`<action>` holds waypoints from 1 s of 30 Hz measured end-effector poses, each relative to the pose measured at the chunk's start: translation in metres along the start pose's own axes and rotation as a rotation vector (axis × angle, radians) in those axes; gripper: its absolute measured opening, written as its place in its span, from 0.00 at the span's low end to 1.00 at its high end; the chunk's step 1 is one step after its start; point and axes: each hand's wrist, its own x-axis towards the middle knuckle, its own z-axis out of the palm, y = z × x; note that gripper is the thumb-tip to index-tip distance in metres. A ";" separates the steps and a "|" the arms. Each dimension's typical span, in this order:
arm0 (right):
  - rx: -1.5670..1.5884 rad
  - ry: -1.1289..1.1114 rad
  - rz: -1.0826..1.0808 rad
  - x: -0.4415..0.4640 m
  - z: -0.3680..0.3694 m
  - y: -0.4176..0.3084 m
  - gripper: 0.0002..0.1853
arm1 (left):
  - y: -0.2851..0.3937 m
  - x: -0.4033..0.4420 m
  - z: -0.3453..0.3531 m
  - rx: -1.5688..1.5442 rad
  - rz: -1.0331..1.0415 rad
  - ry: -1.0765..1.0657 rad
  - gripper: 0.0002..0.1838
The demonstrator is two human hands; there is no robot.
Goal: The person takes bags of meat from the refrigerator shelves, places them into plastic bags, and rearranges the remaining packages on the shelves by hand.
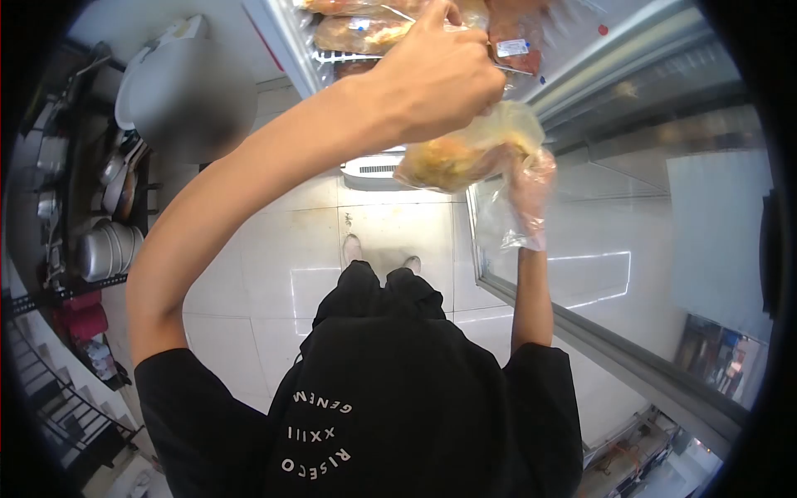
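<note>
My right hand (531, 187) grips a clear plastic bag of yellowish food (452, 158) by its gathered end, and loose plastic drapes over the fingers and wrist. The bag hangs to the left, just below my left hand (444, 75). That left hand reaches into an open display fridge (556, 58) with its fingers curled closed. What lies in its grasp is hidden by the hand. Around its fingertips sit packed bags of food (357, 35) on a white wire rack. Beside it, to the right, lies a dark reddish pack with a white label (512, 47).
The fridge's glass door (573, 216) stands open on my right, its metal frame running down diagonally. At the left, a black shelf holds metal pots (108, 249) and utensils. A blurred dark round object (199, 100) is at upper left. My feet stand on pale floor tiles (249, 266).
</note>
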 end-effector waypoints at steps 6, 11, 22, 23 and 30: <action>-0.114 -0.042 -0.190 0.021 -0.015 -0.038 0.12 | -0.007 -0.011 -0.037 -0.252 -0.169 0.117 0.05; -0.110 0.113 -0.282 0.024 -0.024 -0.087 0.09 | -0.003 -0.038 -0.006 -0.872 -0.381 0.595 0.30; 0.008 0.179 -0.118 0.016 -0.056 -0.120 0.08 | 0.031 -0.029 0.049 -1.310 -0.534 0.315 0.14; 0.036 0.188 -0.085 0.014 -0.056 -0.122 0.08 | 0.034 -0.031 0.051 -1.262 -0.546 0.325 0.13; 0.023 0.200 0.047 0.009 -0.075 -0.120 0.08 | 0.051 -0.019 0.048 -0.989 -0.529 0.395 0.09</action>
